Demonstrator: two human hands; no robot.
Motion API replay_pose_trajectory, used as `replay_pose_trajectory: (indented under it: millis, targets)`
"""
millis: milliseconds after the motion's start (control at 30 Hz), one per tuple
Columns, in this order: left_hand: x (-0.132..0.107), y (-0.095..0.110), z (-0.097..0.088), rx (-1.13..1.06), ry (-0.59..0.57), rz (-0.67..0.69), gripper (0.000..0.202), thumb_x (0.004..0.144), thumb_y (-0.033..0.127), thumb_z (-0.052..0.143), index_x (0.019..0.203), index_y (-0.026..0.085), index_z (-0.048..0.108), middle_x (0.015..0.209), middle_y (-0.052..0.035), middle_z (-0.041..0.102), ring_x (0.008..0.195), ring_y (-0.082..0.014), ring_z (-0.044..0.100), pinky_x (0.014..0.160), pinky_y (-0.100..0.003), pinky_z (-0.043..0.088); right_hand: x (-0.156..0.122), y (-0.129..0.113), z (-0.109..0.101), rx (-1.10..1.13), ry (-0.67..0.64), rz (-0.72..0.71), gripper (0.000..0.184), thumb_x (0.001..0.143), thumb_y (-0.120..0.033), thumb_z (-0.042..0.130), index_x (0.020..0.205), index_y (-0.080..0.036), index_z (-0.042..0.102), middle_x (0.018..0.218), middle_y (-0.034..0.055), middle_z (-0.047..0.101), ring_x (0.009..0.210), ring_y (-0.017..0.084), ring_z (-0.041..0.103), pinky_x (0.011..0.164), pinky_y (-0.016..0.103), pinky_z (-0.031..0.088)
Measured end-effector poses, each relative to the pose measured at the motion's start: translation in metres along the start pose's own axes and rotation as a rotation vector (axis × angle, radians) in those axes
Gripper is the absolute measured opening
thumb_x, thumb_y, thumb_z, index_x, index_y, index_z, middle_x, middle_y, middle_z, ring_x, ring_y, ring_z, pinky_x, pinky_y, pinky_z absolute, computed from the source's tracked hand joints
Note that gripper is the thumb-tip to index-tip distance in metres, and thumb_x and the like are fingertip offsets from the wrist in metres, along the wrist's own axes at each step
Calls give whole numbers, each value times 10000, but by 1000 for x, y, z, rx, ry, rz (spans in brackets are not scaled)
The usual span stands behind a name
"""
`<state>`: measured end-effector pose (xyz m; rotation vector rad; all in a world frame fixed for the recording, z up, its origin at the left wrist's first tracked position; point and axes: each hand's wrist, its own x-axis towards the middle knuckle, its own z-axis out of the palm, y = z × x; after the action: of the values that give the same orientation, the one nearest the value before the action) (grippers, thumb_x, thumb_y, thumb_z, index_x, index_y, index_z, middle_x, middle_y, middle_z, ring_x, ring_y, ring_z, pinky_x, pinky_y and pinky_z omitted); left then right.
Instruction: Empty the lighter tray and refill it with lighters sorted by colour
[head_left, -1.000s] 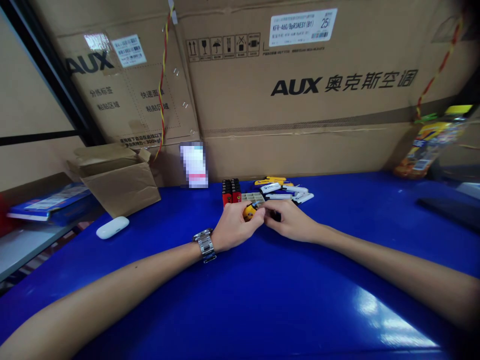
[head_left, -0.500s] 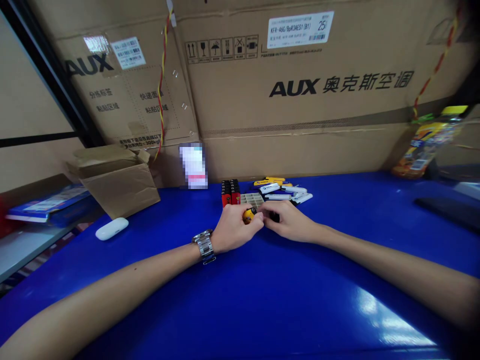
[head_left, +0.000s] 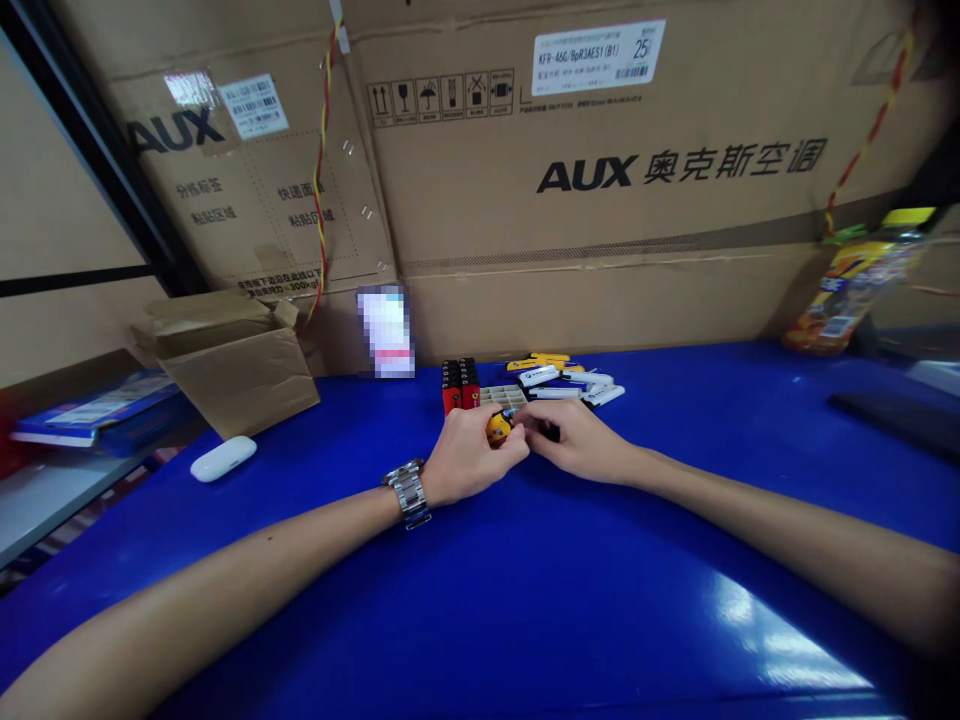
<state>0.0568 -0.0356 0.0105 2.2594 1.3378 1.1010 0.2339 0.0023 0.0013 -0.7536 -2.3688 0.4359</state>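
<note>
My left hand [head_left: 466, 458], with a metal watch on its wrist, is closed round a small yellow-orange lighter [head_left: 497, 428]. My right hand [head_left: 576, 441] meets it from the right, its fingers pinched on the lighter's dark top end. Both hands rest on the blue table [head_left: 525, 600]. Just behind them stands a pale gridded tray [head_left: 504, 396] with a block of red and black lighters [head_left: 460, 384] in its left part. Several loose white and yellow lighters [head_left: 570, 383] lie behind the tray to the right.
Big AUX cardboard boxes [head_left: 600, 180] wall off the back of the table. A small open carton [head_left: 232, 360] and a white oval case [head_left: 223, 458] sit at the left, a snack jar [head_left: 855, 285] and a dark flat object [head_left: 896, 418] at the right.
Both hands stay together on the lighter; only the fingers have shifted slightly. The view has moved a little.
</note>
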Motion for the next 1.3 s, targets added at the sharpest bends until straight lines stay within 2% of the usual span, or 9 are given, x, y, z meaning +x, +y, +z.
replay_pose_trajectory:
  millis: [167, 300, 400, 533, 700, 867, 933, 1033, 1300]
  targets:
    - [1, 2, 0, -27, -25, 20, 331, 804, 407, 525, 588, 172, 439, 505, 62, 387, 474, -70, 321, 453, -219, 238, -5, 0, -4, 114, 125, 20, 219, 905, -220, 391, 939, -161, 600, 774, 43, 643, 649, 141, 567, 618, 281, 441]
    - [0, 1, 1, 5, -29, 25, 202, 770, 334, 564, 687, 169, 483, 556, 52, 459, 487, -75, 367, 470, -219, 275, -7, -9, -6, 219, 174, -45, 192, 900, -276, 441, 954, -166, 589, 775, 35, 627, 670, 149, 577, 641, 293, 463]
    - [-1, 0, 2, 18, -87, 61, 119, 754, 270, 552, 787, 164, 511, 611, 31, 523, 507, -89, 424, 490, -227, 313, -6, -21, -6, 158, 191, -86, 150, 855, -305, 544, 891, -166, 589, 746, 28, 603, 648, 141, 542, 611, 283, 453]
    - [-4, 1, 2, -5, -118, 96, 230, 758, 246, 539, 966, 167, 478, 658, 26, 560, 503, -104, 487, 499, -238, 346, -1, -30, -10, 70, 218, -85, 142, 862, -297, 547, 862, -168, 604, 726, 32, 608, 634, 135, 529, 609, 284, 446]
    - [-5, 3, 4, -47, -21, 7, 446, 757, 277, 568, 1134, 174, 353, 625, 46, 561, 469, -116, 507, 490, -248, 358, 11, -6, -24, 277, 161, 23, 253, 806, -425, 609, 839, -175, 633, 696, 34, 627, 592, 146, 560, 576, 299, 461]
    - [-6, 1, 5, -137, -21, -34, 318, 770, 262, 545, 1008, 191, 347, 518, 85, 520, 422, -102, 486, 470, -234, 342, 31, 36, -39, 476, 342, 178, 337, 713, -486, 688, 806, -171, 611, 697, 43, 617, 543, 137, 540, 541, 309, 456]
    - [-6, 1, 6, -71, -74, 52, 233, 776, 262, 533, 946, 195, 389, 519, 80, 511, 427, -99, 473, 471, -234, 329, 42, 48, -43, 410, 347, 185, 335, 727, -491, 667, 798, -170, 599, 668, 36, 600, 553, 143, 545, 551, 316, 458]
    - [-6, 0, 6, 68, -161, 204, 83, 784, 238, 516, 764, 191, 450, 525, 56, 500, 451, -92, 463, 484, -235, 309, 59, 54, -40, 247, 241, 154, 288, 785, -446, 609, 847, -165, 594, 702, 49, 623, 612, 161, 577, 565, 310, 456]
    - [-5, 0, 7, 203, -186, 303, 157, 806, 194, 487, 651, 180, 499, 515, 41, 487, 465, -98, 439, 497, -248, 282, 91, 34, -22, -254, 55, -11, 160, 846, -212, 521, 891, -133, 653, 760, 69, 657, 624, 151, 534, 601, 284, 372]
